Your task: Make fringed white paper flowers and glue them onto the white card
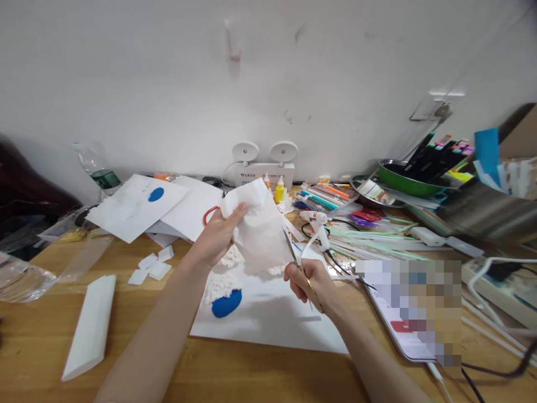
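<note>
The left hand [216, 235] is closed on a white tissue [264, 235], thumb lying over its front, holding it up above the worktop [168, 350]. The right hand [311, 280] is curled around the gold handles of a pair of scissors [289, 244], whose blades point up and away beside the tissue's right edge; whether they touch it I cannot tell. The tissue is thin, lightly creased and hangs roughly flat, its top corner pointing up. Beneath lies a white sheet [272, 330] with a blue patch [227, 304] and crumbly white bits [220, 287] against it. A glue gun [318, 226] sits beyond the scissors, and a phone [388, 313] lies right of the right hand.
</note>
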A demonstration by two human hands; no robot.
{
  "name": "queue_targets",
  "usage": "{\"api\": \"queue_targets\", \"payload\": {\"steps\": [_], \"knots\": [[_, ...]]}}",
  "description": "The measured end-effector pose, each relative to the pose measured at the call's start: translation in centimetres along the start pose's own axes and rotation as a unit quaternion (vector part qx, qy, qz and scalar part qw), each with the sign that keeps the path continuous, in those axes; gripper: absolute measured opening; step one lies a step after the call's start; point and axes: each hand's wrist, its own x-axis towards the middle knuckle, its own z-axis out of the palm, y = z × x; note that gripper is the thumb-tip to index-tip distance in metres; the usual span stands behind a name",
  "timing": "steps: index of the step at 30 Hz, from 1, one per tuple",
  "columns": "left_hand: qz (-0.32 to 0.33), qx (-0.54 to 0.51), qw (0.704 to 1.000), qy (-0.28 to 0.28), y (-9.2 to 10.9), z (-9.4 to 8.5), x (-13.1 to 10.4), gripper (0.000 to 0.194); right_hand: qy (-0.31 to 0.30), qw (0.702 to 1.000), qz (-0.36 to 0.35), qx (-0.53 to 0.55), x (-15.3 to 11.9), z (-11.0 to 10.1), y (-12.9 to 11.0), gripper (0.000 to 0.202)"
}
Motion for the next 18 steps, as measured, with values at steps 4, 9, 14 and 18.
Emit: {"api": "queue_targets", "payload": {"steps": [4,9,14,18], "knots": [[-0.002,0.0,1.0,0.003,0.05,-0.07,0.04,0.036,0.001,1.0,0.005,0.009,0.04,0.05,0.09,0.052],[-0.001,-0.003,1.0,0.002,0.08,-0.09,0.11,0.033,0.006,1.0,0.007,0.011,0.16,0.07,0.22,0.052],[-0.005,-0.002,1.0,0.004,0.25,-0.06,-0.05,0.032,0.012,1.0,0.013,-0.005,0.21,0.09,-0.03,0.052],[-0.005,-0.001,1.0,0.006,0.39,-0.04,-0.11,0.03,0.018,1.0,0.019,-0.016,0.23,0.1,0.02,0.051]]}}
